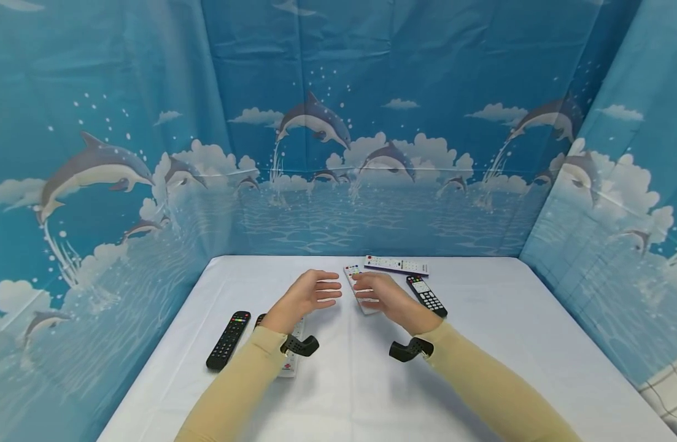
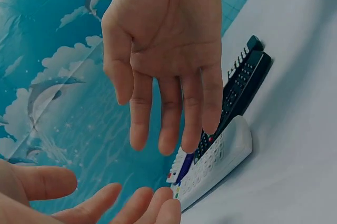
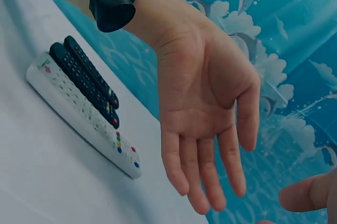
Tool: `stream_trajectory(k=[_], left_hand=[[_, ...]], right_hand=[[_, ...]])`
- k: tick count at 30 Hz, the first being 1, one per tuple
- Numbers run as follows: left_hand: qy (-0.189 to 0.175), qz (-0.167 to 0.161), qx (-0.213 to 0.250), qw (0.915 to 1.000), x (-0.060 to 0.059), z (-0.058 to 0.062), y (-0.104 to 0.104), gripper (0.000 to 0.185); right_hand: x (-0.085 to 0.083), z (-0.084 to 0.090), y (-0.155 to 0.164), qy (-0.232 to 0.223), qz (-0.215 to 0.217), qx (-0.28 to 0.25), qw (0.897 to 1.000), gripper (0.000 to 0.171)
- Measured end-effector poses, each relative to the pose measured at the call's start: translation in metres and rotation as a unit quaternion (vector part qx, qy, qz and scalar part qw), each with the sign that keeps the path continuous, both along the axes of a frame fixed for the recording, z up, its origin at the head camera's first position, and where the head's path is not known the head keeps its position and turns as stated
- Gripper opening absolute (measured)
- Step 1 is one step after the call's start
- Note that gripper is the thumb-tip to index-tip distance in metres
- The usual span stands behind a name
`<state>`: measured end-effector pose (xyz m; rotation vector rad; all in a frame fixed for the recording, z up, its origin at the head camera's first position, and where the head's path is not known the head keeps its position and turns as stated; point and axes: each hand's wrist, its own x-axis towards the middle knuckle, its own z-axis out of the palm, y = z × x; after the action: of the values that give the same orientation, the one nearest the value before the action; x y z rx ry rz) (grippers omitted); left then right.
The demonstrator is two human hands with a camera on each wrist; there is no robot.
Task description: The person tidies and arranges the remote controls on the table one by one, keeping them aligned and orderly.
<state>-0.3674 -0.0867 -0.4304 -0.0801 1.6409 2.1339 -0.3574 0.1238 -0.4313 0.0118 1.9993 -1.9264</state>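
Note:
Both bare hands hover above the white table with palms facing each other and a gap between them. My left hand [image 1: 305, 296] has its fingers extended and holds nothing; its open palm shows in the right wrist view. Below its forearm lie a black remote control [image 1: 229, 341], a white remote [image 1: 291, 363] and another black remote [image 3: 81, 79], partly hidden in the head view. My right hand [image 1: 392, 299], fingers loosely extended, also holds nothing. Beneath it is a white remote [image 1: 350, 274], partly covered; a black remote [image 1: 426, 296] lies right of it.
A white remote with a purple side [image 1: 396, 265] lies near the table's back edge. Blue dolphin-print curtains [image 1: 371, 209] enclose the white tabletop [image 1: 349, 405] at the back and sides. Black wrist cameras [image 1: 302, 345] sit on both wrists.

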Motion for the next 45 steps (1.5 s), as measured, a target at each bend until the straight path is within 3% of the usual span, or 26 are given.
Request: stream_trajectory(k=[5, 14, 24, 31, 45], left_hand=[[-0.04, 0.045, 0.032, 0.9977, -0.012, -0.01, 0.019, 0.045], [-0.076, 0.097, 0.051, 0.991, -0.019, -0.035, 0.038, 0.049], [-0.086, 0.09, 0.083, 0.9888, -0.02, -0.051, 0.047, 0.049], [-0.075, 0.083, 0.033, 0.9931, -0.021, -0.057, 0.048, 0.04], [-0.04, 0.081, -0.019, 0.9958, -0.024, -0.061, 0.049, 0.028]], right_hand=[[-0.007, -0.005, 0.016, -0.001, -0.027, -0.009, 1.0, 0.047], [-0.016, -0.022, 0.029, -0.026, -0.067, -0.002, 0.997, 0.059], [-0.02, -0.043, 0.033, -0.03, -0.074, 0.031, 0.996, 0.054], [-0.019, -0.05, 0.037, -0.001, -0.07, 0.015, 0.997, 0.056], [-0.029, -0.061, 0.034, -0.008, -0.07, 0.029, 0.997, 0.043]])
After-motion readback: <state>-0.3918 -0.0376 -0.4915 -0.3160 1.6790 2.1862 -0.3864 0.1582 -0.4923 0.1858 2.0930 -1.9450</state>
